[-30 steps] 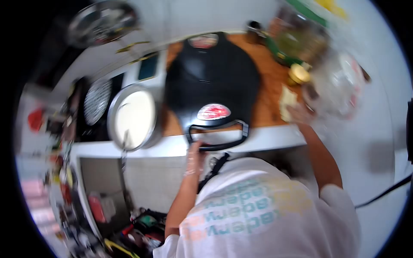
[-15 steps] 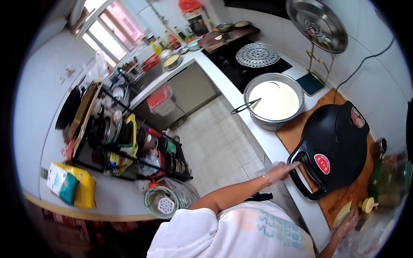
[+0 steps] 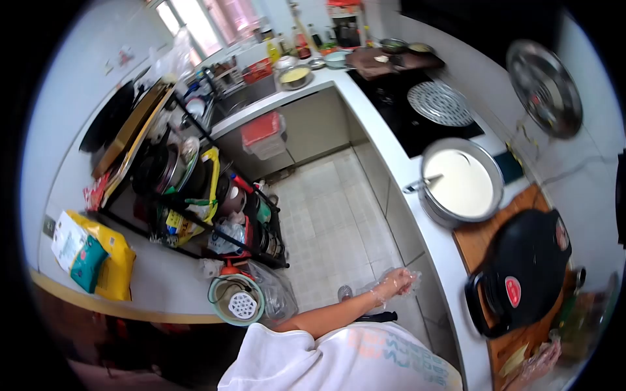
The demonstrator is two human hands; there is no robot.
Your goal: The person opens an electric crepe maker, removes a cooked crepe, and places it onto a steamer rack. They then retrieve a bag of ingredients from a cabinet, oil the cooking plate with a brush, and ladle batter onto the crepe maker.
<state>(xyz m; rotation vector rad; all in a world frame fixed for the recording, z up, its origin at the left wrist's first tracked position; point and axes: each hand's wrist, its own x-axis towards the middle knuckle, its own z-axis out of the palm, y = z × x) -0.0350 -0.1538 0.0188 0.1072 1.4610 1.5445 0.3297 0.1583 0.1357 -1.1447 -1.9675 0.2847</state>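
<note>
My left hand [image 3: 396,284], in a clear plastic glove, is off the counter, over the floor, with its fingers curled together and nothing visible in them. To its right, the black round electric griddle [image 3: 525,274] has its lid down, its handle [image 3: 478,306] facing my side. At the lower right, my gloved right hand [image 3: 542,363] is beside a pale yellow flat piece [image 3: 514,360] on the wooden board [image 3: 471,242]. Its fingers are blurred, so whether it grips the piece is unclear. Behind the griddle, a metal pot [image 3: 438,215] of creamy white liquid holds a ladle [image 3: 422,184].
A black cooktop [image 3: 385,107] carries a perforated steel disc [image 3: 440,103]. A steel lid [image 3: 544,88] leans by the wall. To the left stand a loaded black rack [image 3: 215,228] and a green bin [image 3: 218,313]. A bowl of yellow food [image 3: 296,78] sits near the sink [image 3: 244,98].
My left hand has come off the griddle handle and moved left, towards my body. My right hand stays beside the pale piece. The view has shifted, so the counter appears farther right and lower.
</note>
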